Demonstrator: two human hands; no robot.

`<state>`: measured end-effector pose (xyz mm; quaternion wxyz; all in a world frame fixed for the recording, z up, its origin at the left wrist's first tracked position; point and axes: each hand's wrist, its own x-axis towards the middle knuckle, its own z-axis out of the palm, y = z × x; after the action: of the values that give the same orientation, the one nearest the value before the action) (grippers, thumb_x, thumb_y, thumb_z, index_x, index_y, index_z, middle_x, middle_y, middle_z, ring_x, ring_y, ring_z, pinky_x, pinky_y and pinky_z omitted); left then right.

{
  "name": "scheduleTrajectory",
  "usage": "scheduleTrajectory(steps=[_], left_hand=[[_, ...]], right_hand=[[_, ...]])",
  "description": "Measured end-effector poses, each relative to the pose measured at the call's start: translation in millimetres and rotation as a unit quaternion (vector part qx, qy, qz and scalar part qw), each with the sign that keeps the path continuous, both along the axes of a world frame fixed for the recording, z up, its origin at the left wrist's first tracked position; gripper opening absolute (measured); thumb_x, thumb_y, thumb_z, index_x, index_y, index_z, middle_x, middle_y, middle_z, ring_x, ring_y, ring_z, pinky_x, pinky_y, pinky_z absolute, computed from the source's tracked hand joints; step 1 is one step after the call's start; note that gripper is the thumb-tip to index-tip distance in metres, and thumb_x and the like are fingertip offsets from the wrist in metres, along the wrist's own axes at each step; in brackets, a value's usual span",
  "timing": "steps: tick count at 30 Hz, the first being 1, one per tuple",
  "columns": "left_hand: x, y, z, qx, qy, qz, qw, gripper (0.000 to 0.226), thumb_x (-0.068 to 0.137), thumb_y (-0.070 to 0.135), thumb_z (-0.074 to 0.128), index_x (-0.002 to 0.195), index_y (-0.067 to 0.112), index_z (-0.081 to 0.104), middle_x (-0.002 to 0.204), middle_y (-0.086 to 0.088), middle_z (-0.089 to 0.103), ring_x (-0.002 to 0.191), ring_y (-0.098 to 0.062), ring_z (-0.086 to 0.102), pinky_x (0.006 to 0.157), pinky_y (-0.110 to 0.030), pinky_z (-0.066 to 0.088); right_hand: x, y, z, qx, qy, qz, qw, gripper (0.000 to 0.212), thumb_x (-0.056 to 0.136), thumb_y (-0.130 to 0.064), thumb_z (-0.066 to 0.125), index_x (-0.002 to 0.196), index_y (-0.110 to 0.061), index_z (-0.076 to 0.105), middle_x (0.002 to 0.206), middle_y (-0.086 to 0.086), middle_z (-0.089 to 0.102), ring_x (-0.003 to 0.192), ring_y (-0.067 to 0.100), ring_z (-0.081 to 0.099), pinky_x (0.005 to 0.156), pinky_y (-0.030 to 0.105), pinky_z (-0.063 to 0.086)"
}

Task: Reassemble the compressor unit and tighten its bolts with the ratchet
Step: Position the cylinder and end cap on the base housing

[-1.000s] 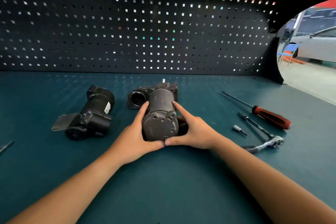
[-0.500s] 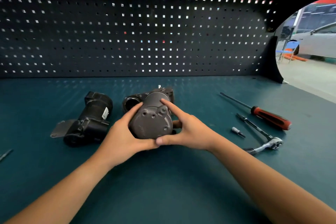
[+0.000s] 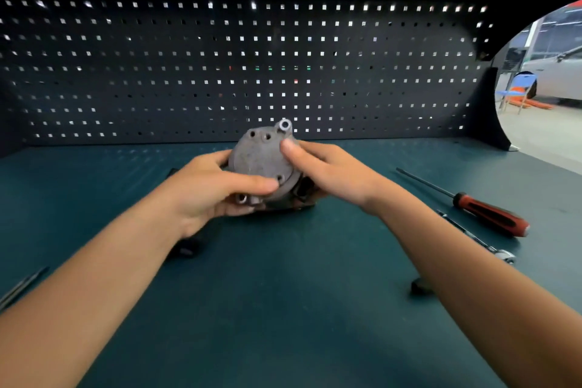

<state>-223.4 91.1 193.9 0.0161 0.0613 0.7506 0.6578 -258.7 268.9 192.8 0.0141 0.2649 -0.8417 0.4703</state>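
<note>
The grey compressor cylinder [image 3: 258, 161] is raised off the bench with its round end face, dotted with bolt holes, turned toward me. My left hand [image 3: 204, 189] grips it from the left, thumb across the lower face. My right hand [image 3: 327, 170] grips it from the right, thumb on the upper face. The ratchet [image 3: 482, 241] lies on the bench to the right, partly hidden by my right forearm. The other black compressor part [image 3: 185, 247] is mostly hidden under my left arm.
A red-handled screwdriver [image 3: 491, 214] lies right of the ratchet. A small dark piece [image 3: 420, 287] sits beside my right forearm. A thin metal tool [image 3: 22, 285] lies at the left edge. A black pegboard [image 3: 220, 72] backs the teal bench [image 3: 283, 309].
Both hands lifted the cylinder off the bench and tipped it up so its end face points at me. The camera view has tilted upward.
</note>
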Motion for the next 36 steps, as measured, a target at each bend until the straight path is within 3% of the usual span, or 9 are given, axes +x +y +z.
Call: scheduleTrajectory(steps=[4,7,8,11,16,20,26,30,36], left_hand=[[-25,-2,24,-0.033,-0.039,-0.01,0.999,0.061,0.032,0.024,0.079,0.09,0.011,0.069,0.089,-0.012,0.07,0.068,-0.023,0.07,0.051,-0.02,0.056],[-43,-3,31,-0.031,-0.056,-0.007,0.998,0.054,0.032,0.022,0.079,0.085,0.01,0.071,0.09,-0.011,0.072,0.069,-0.027,0.071,0.052,-0.02,0.056],[-49,-2,33,-0.028,-0.061,-0.005,0.998,0.047,0.035,0.021,0.079,0.079,0.01,0.073,0.086,-0.01,0.073,0.067,-0.027,0.071,0.049,-0.019,0.055],[-65,1,39,-0.03,-0.067,-0.001,0.997,0.036,0.042,0.021,0.077,0.076,0.009,0.072,0.076,-0.007,0.072,0.061,-0.025,0.07,0.045,-0.017,0.052],[-86,-1,48,-0.044,-0.07,0.008,0.997,0.033,0.051,0.026,0.075,0.08,0.01,0.07,0.073,-0.007,0.07,0.057,-0.024,0.069,0.043,-0.017,0.052],[-103,-3,59,-0.075,-0.07,0.019,0.995,0.026,0.074,0.033,0.071,0.087,0.011,0.067,0.083,-0.011,0.068,0.056,-0.022,0.069,0.043,-0.018,0.053],[-122,-12,62,-0.174,-0.054,0.015,0.983,0.052,0.076,0.06,0.058,0.101,0.014,0.063,0.099,-0.012,0.068,0.069,-0.023,0.072,0.049,-0.021,0.054],[-122,-26,58,-0.159,-0.043,-0.079,0.983,0.093,0.046,0.076,0.056,0.125,0.029,0.045,0.101,-0.018,0.069,0.084,-0.021,0.072,0.058,-0.024,0.056],[-149,-15,24,-0.251,0.168,0.08,0.95,0.058,0.056,0.04,0.083,0.108,0.027,0.06,0.108,0.008,0.066,0.1,-0.011,0.061,0.091,-0.033,0.049]], right_hand=[[-26,-1,17,0.031,-0.01,-0.035,0.999,0.076,0.081,-0.075,0.027,0.119,-0.02,0.063,0.131,-0.001,0.056,0.106,0.006,0.052,0.081,0.014,0.038],[-50,1,20,0.031,-0.003,-0.033,0.999,0.09,0.079,-0.077,0.026,0.134,-0.009,0.049,0.144,0.006,0.043,0.123,0.016,0.048,0.078,0.021,0.016],[-55,-1,20,0.018,-0.005,-0.029,0.999,0.092,0.08,-0.077,0.027,0.138,-0.008,0.041,0.146,0.008,0.038,0.128,0.02,0.043,0.101,0.025,0.012],[-70,-13,15,-0.123,-0.099,0.065,0.985,0.079,0.082,-0.075,0.023,0.136,-0.023,0.048,0.142,-0.001,0.047,0.132,0.014,0.04,0.112,0.034,0.027],[-87,-32,9,-0.318,-0.187,0.124,0.921,0.038,0.092,-0.041,0.043,0.092,-0.02,0.073,0.094,0.0,0.073,0.089,0.011,0.068,0.081,0.025,0.051],[-105,-43,19,-0.418,-0.204,0.105,0.879,0.038,0.089,-0.022,0.049,0.061,-0.018,0.074,0.074,0.0,0.072,0.068,0.012,0.068,0.067,0.024,0.053],[-122,-50,25,-0.452,-0.212,0.057,0.865,0.029,0.086,-0.023,0.051,0.067,-0.015,0.072,0.073,0.003,0.071,0.064,0.014,0.067,0.062,0.023,0.054],[-127,-45,32,-0.466,-0.228,0.026,0.855,0.021,0.085,-0.023,0.053,0.075,-0.012,0.066,0.071,0.003,0.071,0.061,0.016,0.067,0.06,0.024,0.053],[-135,-44,37,-0.466,-0.247,-0.001,0.85,0.018,0.085,-0.024,0.054,0.082,-0.01,0.065,0.077,0.006,0.07,0.075,0.022,0.066,0.077,0.033,0.054]])
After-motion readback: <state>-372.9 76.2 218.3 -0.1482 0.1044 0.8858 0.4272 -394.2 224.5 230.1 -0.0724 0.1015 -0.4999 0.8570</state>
